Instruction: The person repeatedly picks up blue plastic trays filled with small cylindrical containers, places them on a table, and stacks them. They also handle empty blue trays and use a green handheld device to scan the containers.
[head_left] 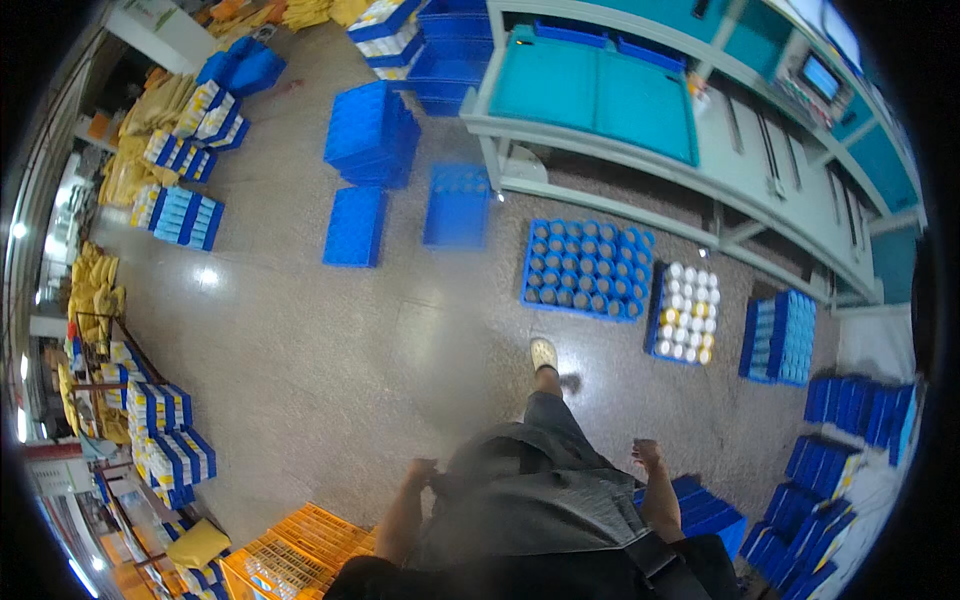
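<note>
My left hand (424, 470) hangs beside the dark apron (520, 490), close to its left edge. Its fingers are small and partly lost against the cloth, and nothing is seen in it. On the other side, my right hand (647, 453) is held out from the apron, fingers loosely bent and a little apart, with nothing in it. Ahead of me on the floor, a blue crate (585, 312) holds many blue cups or cans. To its right, another blue crate (655, 335) carries white bottles or cans, some with yellow. My foot in a pale clog (543, 353) is forward.
A long workbench (640, 150) with teal panels spans the upper right. Blue crates (370, 130) are stacked ahead on the left. Yellow crates (300, 550) stand at the lower left, blue crates (700, 510) at my right. Boxed goods (165, 440) line the left side; light-blue packs (780, 335) sit farther right.
</note>
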